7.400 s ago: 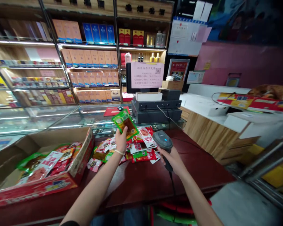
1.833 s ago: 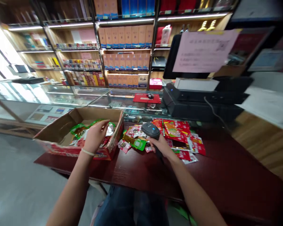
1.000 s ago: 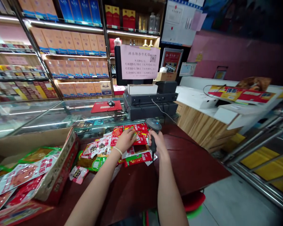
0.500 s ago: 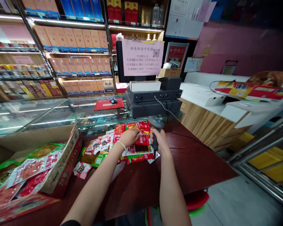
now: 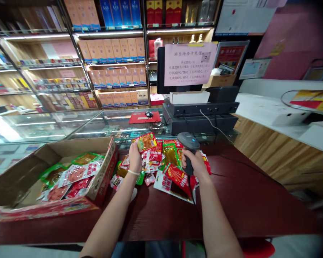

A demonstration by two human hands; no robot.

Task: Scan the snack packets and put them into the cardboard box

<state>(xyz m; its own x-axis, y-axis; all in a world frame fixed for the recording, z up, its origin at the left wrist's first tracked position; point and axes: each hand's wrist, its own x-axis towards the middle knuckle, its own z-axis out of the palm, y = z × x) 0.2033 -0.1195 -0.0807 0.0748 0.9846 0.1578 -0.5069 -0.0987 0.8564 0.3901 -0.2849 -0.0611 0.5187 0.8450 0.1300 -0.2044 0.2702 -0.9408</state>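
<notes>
My left hand (image 5: 135, 157) is closed round a red and yellow snack packet (image 5: 146, 142), lifted a little above the pile of packets (image 5: 168, 168) on the dark red table (image 5: 231, 204). My right hand (image 5: 195, 163) grips a grey barcode scanner (image 5: 187, 140) by its handle, head tilted toward the lifted packet. The scanner's cable runs off to the right across the table. A cardboard box (image 5: 21, 168) with several more packets stands to the left of my left arm.
Behind the pile runs a glass counter (image 5: 78, 125) with a red mouse pad (image 5: 144, 117). A till with a monitor and pink notice (image 5: 190, 63) stands beyond. Shelves of boxed goods (image 5: 113, 50) line the back wall. A white counter (image 5: 269, 111) lies at the right.
My left hand has picked a packet out of the pile and raised it. The scanner hand has stayed over the pile. The view has swung to the left.
</notes>
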